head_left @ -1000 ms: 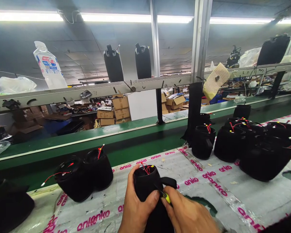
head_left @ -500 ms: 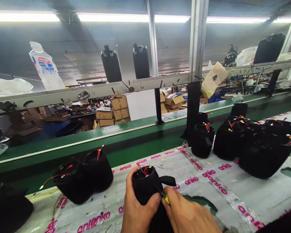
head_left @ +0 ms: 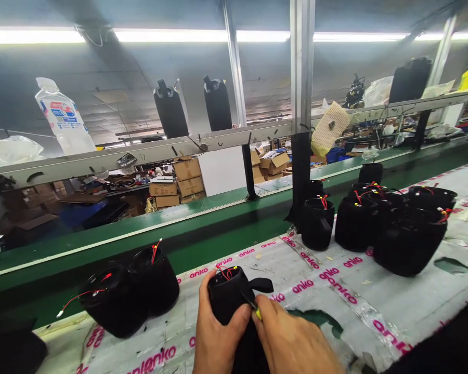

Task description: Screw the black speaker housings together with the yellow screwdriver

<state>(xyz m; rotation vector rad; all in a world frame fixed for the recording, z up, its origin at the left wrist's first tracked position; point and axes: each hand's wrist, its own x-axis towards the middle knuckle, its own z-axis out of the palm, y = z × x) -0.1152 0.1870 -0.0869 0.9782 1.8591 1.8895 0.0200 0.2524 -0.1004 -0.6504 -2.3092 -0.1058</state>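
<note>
My left hand (head_left: 218,327) is wrapped around a black fabric-covered speaker housing (head_left: 229,296), which stands tilted at the front of the bench. Red wires with small connectors (head_left: 228,271) stick out of its open top. A black strap loop (head_left: 261,284) juts from its right side. In my right hand (head_left: 288,332) is a small tool with a yellow handle (head_left: 258,313), pinched between the fingers. Its thin dark tip points at the housing's side below the strap; whether it touches the fabric I cannot tell. The lower part of the housing is hidden by my hands.
Two similar black housings (head_left: 156,280) stand to the left, and several more (head_left: 354,223) crowd the right. White sheeting with pink print (head_left: 335,272) covers the bench, torn in places. Behind runs a green conveyor (head_left: 218,228) beneath a metal rail (head_left: 140,153) holding a bottle (head_left: 64,117).
The view has swung slightly to the right, so the background sits further left. Both hands keep about the same grip on the housing and the tool.
</note>
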